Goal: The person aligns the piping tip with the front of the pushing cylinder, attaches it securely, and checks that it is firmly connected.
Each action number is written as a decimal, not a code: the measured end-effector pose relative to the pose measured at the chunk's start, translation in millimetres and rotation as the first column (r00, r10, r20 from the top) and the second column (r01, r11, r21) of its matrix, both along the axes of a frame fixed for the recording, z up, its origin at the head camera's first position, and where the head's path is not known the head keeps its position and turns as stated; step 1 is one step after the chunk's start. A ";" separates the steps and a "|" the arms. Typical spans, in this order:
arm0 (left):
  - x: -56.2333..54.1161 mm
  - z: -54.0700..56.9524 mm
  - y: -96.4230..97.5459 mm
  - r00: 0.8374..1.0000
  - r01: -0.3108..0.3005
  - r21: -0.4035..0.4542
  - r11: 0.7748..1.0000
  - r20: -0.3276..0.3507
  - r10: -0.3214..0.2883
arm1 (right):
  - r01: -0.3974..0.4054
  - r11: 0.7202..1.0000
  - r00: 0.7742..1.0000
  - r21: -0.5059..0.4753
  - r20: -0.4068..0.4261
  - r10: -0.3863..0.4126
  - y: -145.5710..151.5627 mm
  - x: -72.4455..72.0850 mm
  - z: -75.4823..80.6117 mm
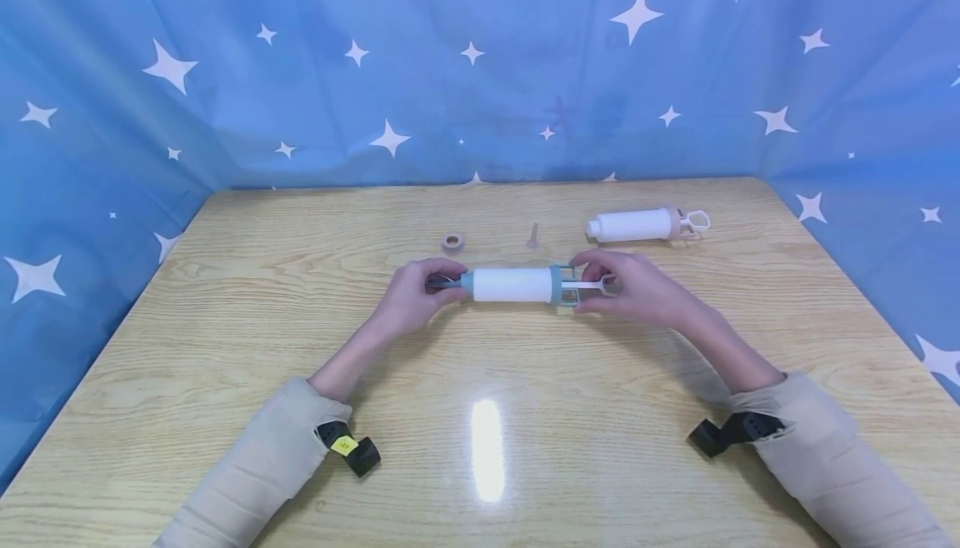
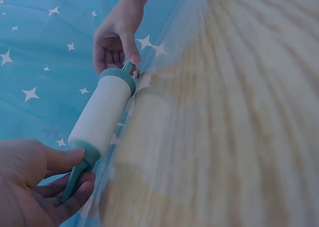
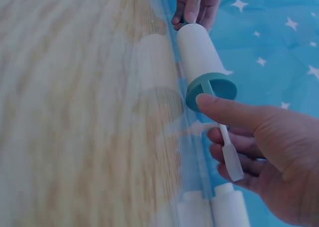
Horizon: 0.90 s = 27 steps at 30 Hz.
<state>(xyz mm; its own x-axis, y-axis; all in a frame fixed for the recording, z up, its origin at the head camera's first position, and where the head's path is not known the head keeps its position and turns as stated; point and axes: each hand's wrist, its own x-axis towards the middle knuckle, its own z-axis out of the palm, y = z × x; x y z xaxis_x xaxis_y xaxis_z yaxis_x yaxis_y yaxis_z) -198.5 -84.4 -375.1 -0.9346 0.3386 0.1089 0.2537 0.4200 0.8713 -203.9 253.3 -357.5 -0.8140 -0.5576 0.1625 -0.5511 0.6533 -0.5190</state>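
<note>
A piping syringe (image 1: 512, 285) with a white barrel and teal ends lies level between both hands, close over the table. My left hand (image 1: 415, 291) pinches its narrow teal nozzle (image 2: 75, 179), thumb at the teal collar in the left wrist view. At the opposite end my right hand (image 1: 630, 288) holds the teal handle frame, its thumb on a bar by the teal end cap (image 3: 212, 90). Between the right fingers runs the white plunger rod (image 3: 232, 160), ending in a flat loop. The palm partly hides that loop in the head view.
Behind the right hand lies a second syringe (image 1: 633, 226) with a pink cap and looped plunger. A small pink ring (image 1: 452, 241) and a small pale nozzle (image 1: 533, 237) rest behind the held syringe. A blue star-patterned curtain (image 1: 480, 98) borders the wooden table (image 1: 262, 448).
</note>
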 end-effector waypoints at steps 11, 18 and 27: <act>-0.4 -2.4 -1.5 1.000 -0.002 -0.027 1.000 -0.002 0.002 | -0.002 1.000 1.000 0.004 0.007 0.002 -1.2 -1.8 -0.8; -1.2 -2.5 -1.6 1.000 0.012 -0.043 0.999 -0.007 -0.012 | -0.010 1.000 1.000 0.002 0.005 0.010 -0.4 -1.3 -1.0; -2.2 -1.5 -3.1 0.999 0.036 -0.050 0.998 0.028 -0.034 | -0.011 1.000 1.000 0.016 0.014 0.011 0.0 -0.2 0.4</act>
<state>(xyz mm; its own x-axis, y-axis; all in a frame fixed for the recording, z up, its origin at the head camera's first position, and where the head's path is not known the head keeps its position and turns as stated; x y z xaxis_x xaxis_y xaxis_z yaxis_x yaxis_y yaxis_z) -200.7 -87.5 -376.6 -0.9245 0.3755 0.0654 0.2453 0.4547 0.8562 -204.0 253.3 -357.2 -0.8098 -0.5691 0.1425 -0.5515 0.6555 -0.5160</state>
